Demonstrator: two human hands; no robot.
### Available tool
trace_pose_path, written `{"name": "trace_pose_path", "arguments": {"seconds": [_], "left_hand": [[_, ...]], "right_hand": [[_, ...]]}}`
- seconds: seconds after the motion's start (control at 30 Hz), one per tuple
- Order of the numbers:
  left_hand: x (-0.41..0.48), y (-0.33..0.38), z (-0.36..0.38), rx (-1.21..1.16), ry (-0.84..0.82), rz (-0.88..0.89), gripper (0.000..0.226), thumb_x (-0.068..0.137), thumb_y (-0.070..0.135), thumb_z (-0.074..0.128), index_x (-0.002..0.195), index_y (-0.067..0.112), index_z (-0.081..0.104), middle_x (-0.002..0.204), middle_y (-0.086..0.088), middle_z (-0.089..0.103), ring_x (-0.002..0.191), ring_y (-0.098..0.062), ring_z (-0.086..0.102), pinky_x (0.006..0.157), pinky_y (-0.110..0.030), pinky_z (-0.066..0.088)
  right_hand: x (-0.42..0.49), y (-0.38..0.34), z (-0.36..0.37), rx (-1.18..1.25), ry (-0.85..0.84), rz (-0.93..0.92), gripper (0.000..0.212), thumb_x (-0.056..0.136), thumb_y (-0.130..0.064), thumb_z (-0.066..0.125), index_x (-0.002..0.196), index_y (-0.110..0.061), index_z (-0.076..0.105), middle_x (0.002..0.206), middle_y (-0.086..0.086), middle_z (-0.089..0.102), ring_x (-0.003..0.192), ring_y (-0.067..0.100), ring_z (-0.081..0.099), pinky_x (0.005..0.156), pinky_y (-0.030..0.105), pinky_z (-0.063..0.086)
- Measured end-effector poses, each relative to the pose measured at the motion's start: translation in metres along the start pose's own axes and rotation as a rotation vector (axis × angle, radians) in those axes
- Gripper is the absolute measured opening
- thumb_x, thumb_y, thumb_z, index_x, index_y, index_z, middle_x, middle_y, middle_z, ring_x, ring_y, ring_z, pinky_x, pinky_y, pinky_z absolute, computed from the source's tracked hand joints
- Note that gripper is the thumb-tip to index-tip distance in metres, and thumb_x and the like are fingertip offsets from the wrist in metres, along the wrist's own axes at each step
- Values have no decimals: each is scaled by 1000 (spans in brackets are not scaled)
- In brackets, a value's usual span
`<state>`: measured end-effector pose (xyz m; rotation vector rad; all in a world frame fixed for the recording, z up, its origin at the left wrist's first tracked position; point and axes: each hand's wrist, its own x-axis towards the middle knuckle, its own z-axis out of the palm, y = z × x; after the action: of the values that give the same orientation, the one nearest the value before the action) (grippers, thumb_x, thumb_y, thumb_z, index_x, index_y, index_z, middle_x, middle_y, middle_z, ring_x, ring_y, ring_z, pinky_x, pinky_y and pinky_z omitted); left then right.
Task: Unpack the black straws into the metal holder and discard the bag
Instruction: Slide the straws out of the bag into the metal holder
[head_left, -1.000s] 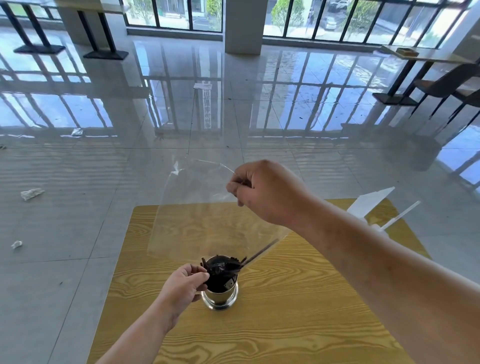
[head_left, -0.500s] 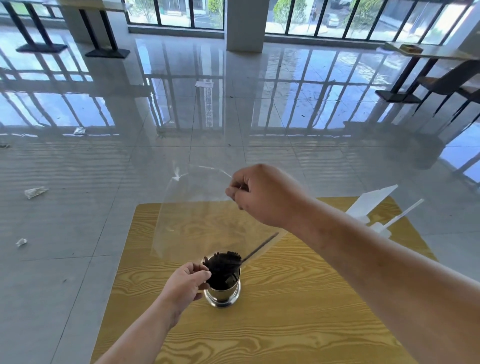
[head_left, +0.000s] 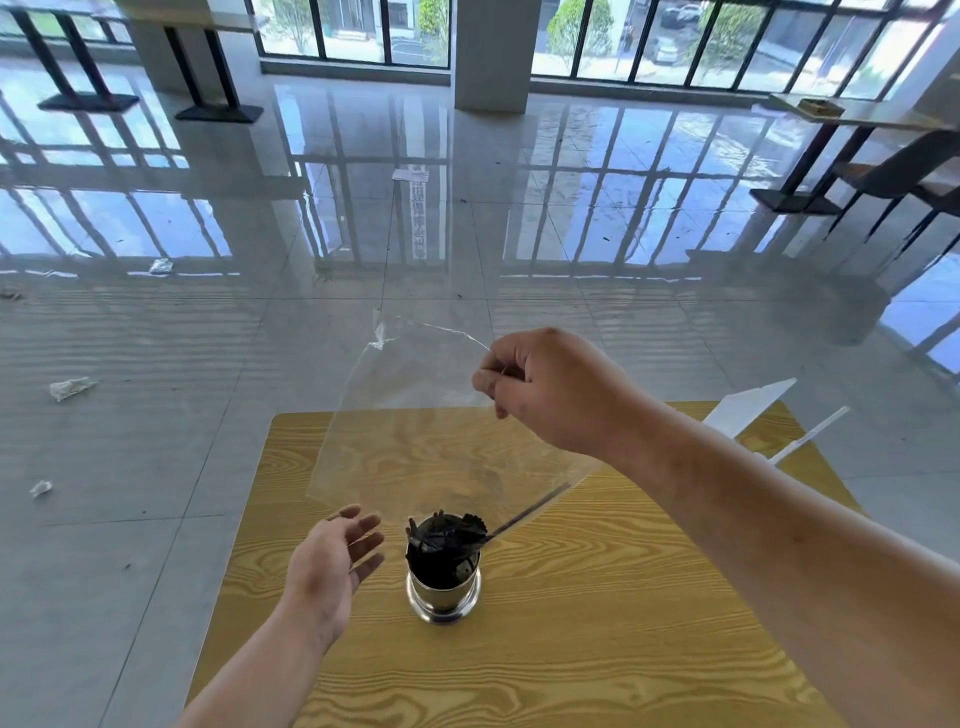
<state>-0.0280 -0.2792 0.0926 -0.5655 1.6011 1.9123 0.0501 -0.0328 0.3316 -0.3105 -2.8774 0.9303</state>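
Note:
A shiny metal holder (head_left: 442, 597) stands upright on the wooden table (head_left: 571, 649), packed with black straws (head_left: 444, 532). One black straw (head_left: 530, 514) leans out of the holder to the right, its upper end still inside the clear plastic bag (head_left: 415, 415). My right hand (head_left: 550, 387) pinches the bag's top edge and holds it up above the holder. My left hand (head_left: 335, 561) hovers just left of the holder, palm up, fingers spread, touching nothing.
White paper pieces and a white strip (head_left: 753, 415) lie at the table's far right corner. Crumpled scraps (head_left: 70, 387) sit on the glossy tiled floor to the left. Dark tables and chairs (head_left: 893, 176) stand far off.
My left hand has let go of the holder's rim and opened, moving a little left. My right hand still holds the bag up in about the same place.

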Motion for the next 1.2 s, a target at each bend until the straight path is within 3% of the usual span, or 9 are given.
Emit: {"name": "trace_pose_path", "arguments": {"seconds": [0.2,0.4,0.6,0.83,1.2], "left_hand": [[-1,8,0,-116,-53,-114,24,107,18,46,123,12,62,115,-17,75,106,-35,69,92,-51,56],[-2,8,-5,-154,-114,-137,28,103,17,44,120,13,66,113,-15,78,104,-33,71,92,-50,55],[-4,-2,0,101,-168,-88,27,100,4,51,120,11,68,108,-11,82,100,-30,73,92,-47,55],[-15,2,14,397,-237,43,17,99,9,64,115,14,71,102,-3,83,89,-20,72,79,-37,55],[-16,6,12,422,-255,71,16,97,13,69,112,14,73,106,-8,82,88,-21,72,79,-38,55]], "right_hand": [[3,5,-3,25,21,-3,25,103,-35,70,78,-31,72,71,-10,76,56,-1,63,58,23,42],[1,-10,-13,35,37,-18,24,102,-36,70,80,-29,73,73,-9,77,49,-3,58,55,23,40],[2,-33,-21,-88,20,-23,23,103,-39,68,82,-30,71,77,-9,75,59,1,60,57,25,43],[10,-46,-42,-110,14,-44,24,102,-40,69,81,-29,73,75,-10,78,46,-11,56,55,22,40],[25,-54,-58,-123,53,-64,24,102,-41,70,83,-28,76,72,-13,79,50,-12,59,56,24,40]]}}
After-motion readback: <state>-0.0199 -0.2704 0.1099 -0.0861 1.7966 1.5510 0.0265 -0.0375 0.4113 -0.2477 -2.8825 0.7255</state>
